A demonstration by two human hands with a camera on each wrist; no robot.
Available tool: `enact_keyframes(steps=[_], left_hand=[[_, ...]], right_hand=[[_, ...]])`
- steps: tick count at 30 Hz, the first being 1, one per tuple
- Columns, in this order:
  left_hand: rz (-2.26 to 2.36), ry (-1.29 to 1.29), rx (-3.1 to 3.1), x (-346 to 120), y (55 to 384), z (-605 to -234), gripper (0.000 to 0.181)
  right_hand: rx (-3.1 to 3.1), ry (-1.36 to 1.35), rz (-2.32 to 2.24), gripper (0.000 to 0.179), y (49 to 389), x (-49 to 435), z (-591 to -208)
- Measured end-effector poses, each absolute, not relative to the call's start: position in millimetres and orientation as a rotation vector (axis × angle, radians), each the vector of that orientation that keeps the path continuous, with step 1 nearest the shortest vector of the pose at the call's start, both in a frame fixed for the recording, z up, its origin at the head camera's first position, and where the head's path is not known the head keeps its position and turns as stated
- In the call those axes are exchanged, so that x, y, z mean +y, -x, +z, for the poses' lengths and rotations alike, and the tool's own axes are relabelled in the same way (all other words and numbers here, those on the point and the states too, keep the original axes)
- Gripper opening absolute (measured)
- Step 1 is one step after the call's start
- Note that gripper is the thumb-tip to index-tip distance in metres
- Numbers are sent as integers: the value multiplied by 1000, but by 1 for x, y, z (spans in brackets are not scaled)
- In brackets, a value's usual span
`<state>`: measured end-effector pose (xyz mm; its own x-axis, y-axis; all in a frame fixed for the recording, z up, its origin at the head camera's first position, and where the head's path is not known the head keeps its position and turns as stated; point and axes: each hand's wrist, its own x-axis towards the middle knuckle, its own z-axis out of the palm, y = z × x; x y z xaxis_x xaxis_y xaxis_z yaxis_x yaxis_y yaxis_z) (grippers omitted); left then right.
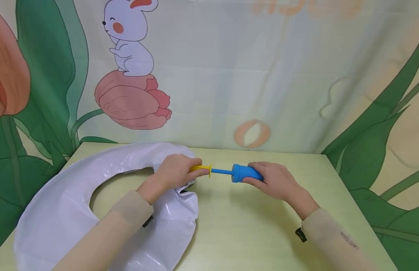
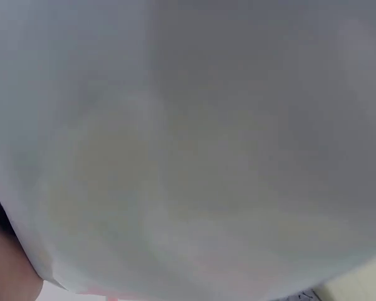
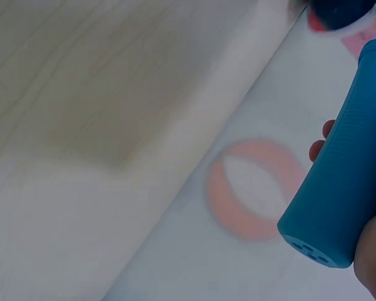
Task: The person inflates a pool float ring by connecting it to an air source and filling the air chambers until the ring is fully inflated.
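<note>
We'd call this one partway along, going by how things lie. Our pump (image 1: 242,173) is held crosswise in both hands above the worktop (image 1: 230,237), with part of its blue rod (image 1: 221,171) showing between the yellow handle (image 1: 196,168) and the barrel (image 3: 344,169). Left hand (image 1: 173,171) has its fingers curled round that handle, right hand (image 1: 278,180) is wrapped round the barrel, so neither one is free. The pale inflatable ring (image 1: 53,210) lies over on the left of the worktop, partly under our left arm. It's opened out into a ring shape and looks like it has some body to it, so we'd guess there's a bit of air in already, but it's creased and caved in on the right side near the left hand, nowhere near taut. So most of the filling looks left to do, in our view. We can't see a hose or anything else joining pump to ring, and the barrel sits off to the right, well apart from the ring, so we'd reckon that hookup isn't made at this point. The left wrist view is mostly a pale blur, so no help there with the valve, sorry.
</note>
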<state>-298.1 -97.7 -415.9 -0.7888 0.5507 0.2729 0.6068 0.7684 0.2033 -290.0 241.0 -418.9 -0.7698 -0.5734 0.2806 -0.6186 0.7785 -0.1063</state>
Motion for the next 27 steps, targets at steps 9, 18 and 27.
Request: enact_keyframes(steps=[9,18,27], left_hand=[[-446,829,-2831,-126,302,-417,37],[-449,860,-2790,-119,301,-412,36],[-431,937,-2749,-85,296,-407,36]], right_hand=[[-2779,-871,314,52,297,274,-421],[-2723,-924,221,56,297,244,-414],[-2706,-959,202,56,294,198,-406]])
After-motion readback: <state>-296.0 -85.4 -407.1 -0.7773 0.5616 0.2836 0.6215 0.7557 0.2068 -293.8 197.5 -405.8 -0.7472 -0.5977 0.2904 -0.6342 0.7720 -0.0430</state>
